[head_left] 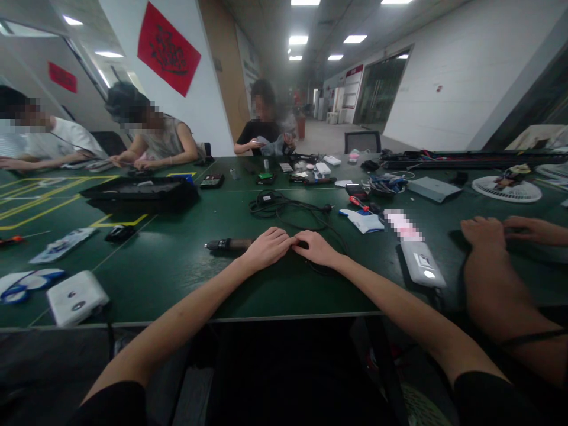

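Note:
On the green table in front of me lies an electric screwdriver point(231, 244), its chuck and bit pointing left. My left hand point(270, 248) is closed over its rear part, hiding that end. The fingertips of my right hand point(316, 248) are pressed together and meet my left fingers at the screwdriver's tail. What sits between the right fingertips is too small and covered to name. A black power cable point(284, 204) with a plug lies looped just beyond both hands, and part of it passes near my right wrist.
A white power bank point(77, 299) is at the left front, a grey device with a cord point(421, 263) at the right. A black tray point(139, 189), fan grille point(506, 188) and blue-white packet point(362, 220) lie farther off. A co-worker's hands point(483, 231) rest close on the right; several people sit opposite.

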`<state>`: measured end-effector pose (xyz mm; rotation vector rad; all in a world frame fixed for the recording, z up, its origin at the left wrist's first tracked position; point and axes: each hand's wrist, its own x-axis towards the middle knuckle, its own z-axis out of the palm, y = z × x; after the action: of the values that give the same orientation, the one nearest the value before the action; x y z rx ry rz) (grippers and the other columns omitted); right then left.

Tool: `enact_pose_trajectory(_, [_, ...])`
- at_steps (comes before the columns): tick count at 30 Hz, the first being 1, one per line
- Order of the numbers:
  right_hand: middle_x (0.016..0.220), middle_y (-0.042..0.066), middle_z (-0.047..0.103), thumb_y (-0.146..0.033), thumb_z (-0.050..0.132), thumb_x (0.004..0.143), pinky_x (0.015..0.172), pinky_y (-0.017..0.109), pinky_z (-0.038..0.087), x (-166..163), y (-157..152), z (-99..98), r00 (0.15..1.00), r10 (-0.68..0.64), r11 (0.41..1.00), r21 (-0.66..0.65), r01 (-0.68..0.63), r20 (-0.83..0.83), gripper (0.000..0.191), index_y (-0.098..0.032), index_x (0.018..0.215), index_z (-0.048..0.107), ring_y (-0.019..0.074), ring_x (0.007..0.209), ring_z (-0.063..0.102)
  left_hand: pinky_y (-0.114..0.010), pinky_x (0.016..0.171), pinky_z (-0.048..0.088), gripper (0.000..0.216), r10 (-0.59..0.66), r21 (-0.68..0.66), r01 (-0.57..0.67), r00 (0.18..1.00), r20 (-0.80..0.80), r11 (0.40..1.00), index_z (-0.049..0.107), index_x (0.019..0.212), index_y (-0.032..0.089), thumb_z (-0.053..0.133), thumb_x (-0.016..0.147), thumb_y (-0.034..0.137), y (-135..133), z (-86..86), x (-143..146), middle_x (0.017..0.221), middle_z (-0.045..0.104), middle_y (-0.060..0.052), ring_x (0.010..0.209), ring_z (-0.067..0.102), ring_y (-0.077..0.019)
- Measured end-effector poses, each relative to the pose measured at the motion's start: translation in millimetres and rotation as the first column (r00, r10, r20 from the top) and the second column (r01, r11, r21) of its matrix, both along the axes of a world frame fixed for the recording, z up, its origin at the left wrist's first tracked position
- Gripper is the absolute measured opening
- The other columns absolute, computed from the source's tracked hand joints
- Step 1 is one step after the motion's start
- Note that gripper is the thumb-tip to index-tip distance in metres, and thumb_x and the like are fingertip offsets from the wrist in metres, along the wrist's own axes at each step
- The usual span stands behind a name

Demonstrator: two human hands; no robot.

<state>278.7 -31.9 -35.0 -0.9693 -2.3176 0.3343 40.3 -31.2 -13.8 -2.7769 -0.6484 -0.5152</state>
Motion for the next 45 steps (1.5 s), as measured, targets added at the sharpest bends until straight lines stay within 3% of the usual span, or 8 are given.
enact_pose_trajectory(7, [0.101,0.005,0.070,-0.023,0.070,0.095,0.087,0.033,0.048,0.6,-1.4,0.9,1.000,-0.004,1.000,-0.014,0.003,-0.015,0.005,-0.019,0.096,0.070,0.0201,0.094,0.062,-0.043,0.105,0.044,0.032,0.021,-0.086,-0.014,0.996,0.082,0.996,0.055,0.132,0.020,0.044,0.103,0.021,-3.3,0.7,5.2,0.115,0.067,-0.009,0.113,0.060,-0.0239])
enact_pose_trajectory(12, [0.100,0.006,0.070,-0.025,0.070,0.095,0.085,0.032,0.047,0.7,-1.9,2.0,1.000,-0.012,1.000,-0.027,0.012,-0.009,0.007,-0.018,0.095,0.070,0.0202,0.094,0.062,-0.044,0.107,0.043,0.045,0.032,-0.081,-0.027,0.998,0.060,0.996,0.049,0.141,0.020,0.050,0.097,0.018,-3.2,1.5,5.4,0.120,0.066,-0.010,0.118,0.058,-0.0255])
enact_pose_trajectory(45, [0.103,0.006,0.071,-0.024,0.069,0.095,0.093,0.035,0.048,-0.1,-2.6,1.0,0.999,-0.022,0.999,-0.028,0.021,-0.027,0.006,-0.019,0.095,0.071,0.0208,0.098,0.063,-0.044,0.107,0.044,0.051,0.059,-0.059,-0.054,0.996,0.073,0.997,0.043,0.151,0.021,0.050,0.100,0.024,-1.9,-2.5,3.5,0.121,0.065,-0.010,0.117,0.058,-0.0255])
